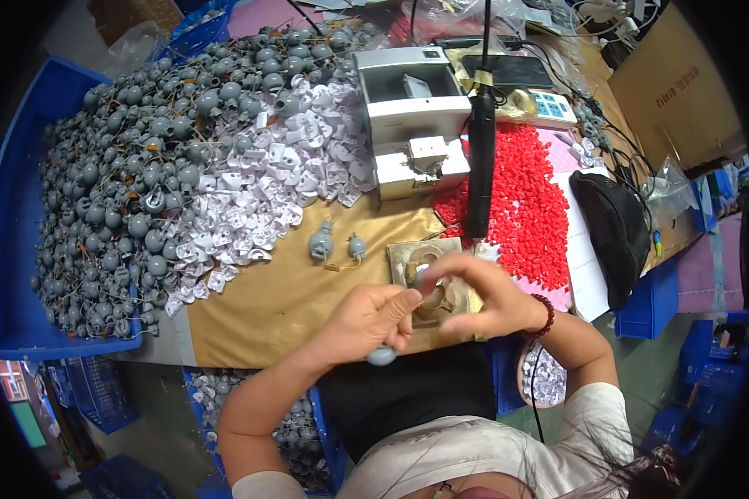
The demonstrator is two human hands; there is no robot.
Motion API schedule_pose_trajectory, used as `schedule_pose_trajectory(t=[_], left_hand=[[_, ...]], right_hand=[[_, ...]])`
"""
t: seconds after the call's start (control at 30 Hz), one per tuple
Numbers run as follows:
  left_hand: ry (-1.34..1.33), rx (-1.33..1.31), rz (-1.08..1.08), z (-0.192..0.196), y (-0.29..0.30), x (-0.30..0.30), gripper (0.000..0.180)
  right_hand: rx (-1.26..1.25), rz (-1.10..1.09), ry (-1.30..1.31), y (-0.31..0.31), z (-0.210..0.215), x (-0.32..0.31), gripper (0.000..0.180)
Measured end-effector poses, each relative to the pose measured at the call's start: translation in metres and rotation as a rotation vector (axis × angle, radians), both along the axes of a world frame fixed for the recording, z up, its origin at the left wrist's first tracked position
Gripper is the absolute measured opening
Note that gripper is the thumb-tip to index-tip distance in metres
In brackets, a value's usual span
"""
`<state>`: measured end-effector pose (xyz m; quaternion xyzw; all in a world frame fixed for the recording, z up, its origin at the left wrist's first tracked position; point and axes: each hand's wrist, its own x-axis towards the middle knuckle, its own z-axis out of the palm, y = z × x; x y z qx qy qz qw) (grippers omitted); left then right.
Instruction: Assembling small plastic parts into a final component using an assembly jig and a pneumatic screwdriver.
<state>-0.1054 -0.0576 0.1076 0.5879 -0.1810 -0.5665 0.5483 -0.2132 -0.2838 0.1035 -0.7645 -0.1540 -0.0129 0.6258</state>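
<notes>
My left hand (373,323) is closed in a pinch on a grey round-headed plastic part; its rounded end (381,356) shows below the fingers. Curved above a square metal fixture (401,254) is my right hand (495,301), its thumb and forefinger well apart. A small pale grey piece (421,274) shows by the right fingertips; whether they touch it is unclear. Both hands partly cover the fixture's hollow. Two more grey ball-shaped parts, a larger one (320,244) and a smaller one (356,247), lie left of the fixture, joined by a thin brownish strip.
A black electric screwdriver (480,166) hangs upright beyond my hands. Red small pieces (528,200) are heaped at right, white plastic pieces (262,187) and grey ball parts (133,195) at left. A white-grey machine (416,108) stands behind. A black pouch (612,237) lies far right.
</notes>
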Motion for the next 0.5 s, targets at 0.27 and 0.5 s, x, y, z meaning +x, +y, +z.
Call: schedule_pose_trajectory(t=[0.27, 0.5], left_hand=[[0.773, -0.194, 0.243, -0.049, -0.011, -0.044, 0.05], [-0.878, -0.091, 0.255, -0.063, -0.003, -0.067, 0.029]], right_hand=[[0.116, -0.084, 0.42, -0.009, -0.035, -0.024, 0.022], [-0.719, -0.199, -0.211, -0.006, -0.056, -0.013, 0.026]])
